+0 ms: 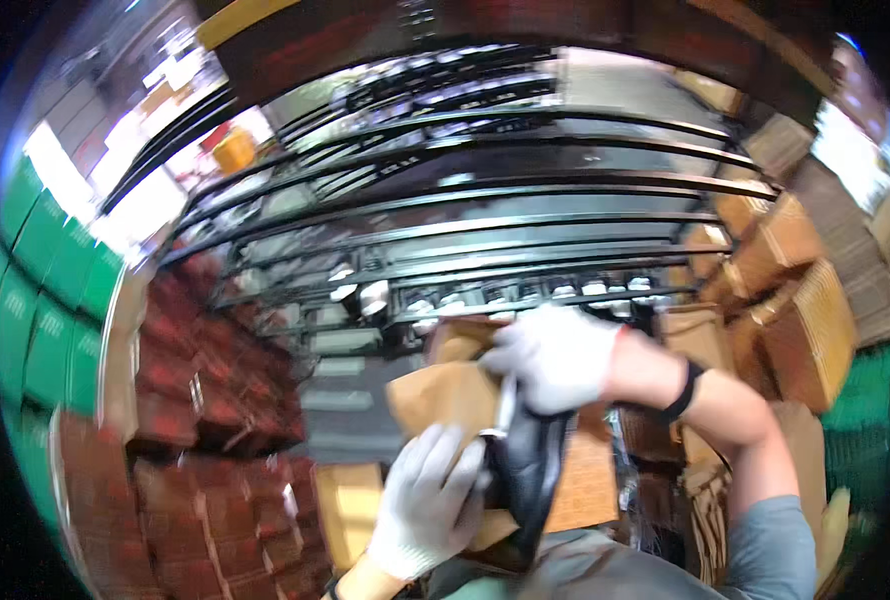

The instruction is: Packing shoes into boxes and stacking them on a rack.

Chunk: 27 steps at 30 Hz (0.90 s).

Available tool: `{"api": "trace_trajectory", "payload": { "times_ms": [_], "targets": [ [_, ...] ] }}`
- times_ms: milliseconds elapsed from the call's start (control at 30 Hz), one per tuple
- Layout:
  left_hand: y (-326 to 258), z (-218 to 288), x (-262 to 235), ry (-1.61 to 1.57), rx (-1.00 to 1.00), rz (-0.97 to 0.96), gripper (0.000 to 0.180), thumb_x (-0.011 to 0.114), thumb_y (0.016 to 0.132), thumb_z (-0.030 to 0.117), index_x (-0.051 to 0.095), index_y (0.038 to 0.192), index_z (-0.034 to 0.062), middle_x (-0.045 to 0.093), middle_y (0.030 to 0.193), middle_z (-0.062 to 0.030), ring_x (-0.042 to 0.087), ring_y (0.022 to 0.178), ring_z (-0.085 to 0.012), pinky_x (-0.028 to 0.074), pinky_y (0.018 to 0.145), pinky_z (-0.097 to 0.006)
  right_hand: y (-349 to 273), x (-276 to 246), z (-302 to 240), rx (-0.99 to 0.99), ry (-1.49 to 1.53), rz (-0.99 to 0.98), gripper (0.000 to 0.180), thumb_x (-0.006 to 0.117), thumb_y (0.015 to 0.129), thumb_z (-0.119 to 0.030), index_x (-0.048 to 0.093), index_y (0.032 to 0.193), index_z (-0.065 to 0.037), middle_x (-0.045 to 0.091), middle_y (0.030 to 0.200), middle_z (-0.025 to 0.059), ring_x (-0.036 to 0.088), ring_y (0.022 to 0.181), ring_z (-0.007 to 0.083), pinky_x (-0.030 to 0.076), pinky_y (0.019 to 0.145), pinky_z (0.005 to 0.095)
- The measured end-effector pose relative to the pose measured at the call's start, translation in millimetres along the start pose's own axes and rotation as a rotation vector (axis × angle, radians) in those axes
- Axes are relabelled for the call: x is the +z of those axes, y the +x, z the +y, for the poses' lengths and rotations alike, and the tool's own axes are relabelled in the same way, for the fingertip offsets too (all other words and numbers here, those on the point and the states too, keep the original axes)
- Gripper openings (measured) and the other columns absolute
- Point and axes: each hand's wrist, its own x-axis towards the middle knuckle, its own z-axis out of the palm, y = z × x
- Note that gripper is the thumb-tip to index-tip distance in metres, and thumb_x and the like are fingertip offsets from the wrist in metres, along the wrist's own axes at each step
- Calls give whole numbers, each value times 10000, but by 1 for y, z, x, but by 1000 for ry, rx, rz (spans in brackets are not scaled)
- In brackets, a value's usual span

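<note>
Both my hands wear white knitted gloves and work close together in front of my body. My left hand (425,505) has its fingers bent against the lower edge of a creased piece of brown paper (447,396). Higher up and to the right, my right hand (557,358) curls downward over the top of a black glossy item (533,468); its kind is blurred. A narrow white strip (506,405) shows under the right fingers. Behind the paper is part of a small brown box (460,340). Motion smears the fingertips.
Dark red-brown boxes (215,400) are stacked on the left, with green boxes (50,290) beyond. A black metal rack of rails (465,190) spans the front. Brown cartons (795,330) stand at right. A flat cardboard piece (582,485) lies near my body.
</note>
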Motion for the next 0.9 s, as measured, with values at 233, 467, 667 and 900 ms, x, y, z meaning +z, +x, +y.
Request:
{"api": "trace_trajectory", "payload": {
  "times_ms": [233, 467, 667, 900],
  "targets": [
    [2, 29, -20, -57, -19, -17, 334, 778, 863, 37, 747, 1191, -19, 778, 1081, -200, 739, 985, -439, 614, 901, -488, -125, 115, 18, 780, 187, 1109, 519, 736, 886, -121, 682, 1387, 4, 735, 1207, 211, 701, 1105, 394, 570, 984, 464],
    [-39, 29, -12, -232, 171, -449, 387, 824, 907, 425, 755, 837, 51, 715, 815, -199, 720, 866, -413, 570, 749, -506, -381, 339, 40, 1558, 6, 46, 826, 791, 877, -131, 452, 1630, -132, 723, 1113, 281, 714, 1044, 484, 587, 954, 557],
    [-36, 26, -27, -981, -262, -653, 467, 816, 897, 105, 735, 1343, -7, 760, 1294, -226, 734, 1230, -368, 573, 1089, -443, -410, 318, 44, 1328, -350, 300, 369, 739, 900, -118, 609, 1229, -13, 670, 1176, 291, 684, 1105, 491, 586, 922, 555],
    [18, -66, -12, 102, 44, -35, 459, 701, 977, 118, 635, 1419, 14, 636, 1478, -247, 592, 1402, -449, 460, 1212, -511, -383, 220, 39, 1740, -205, 713, 250, 505, 1049, -226, 601, 1088, 1, 717, 1016, 312, 697, 1007, 505, 530, 887, 589]
  ]
}}
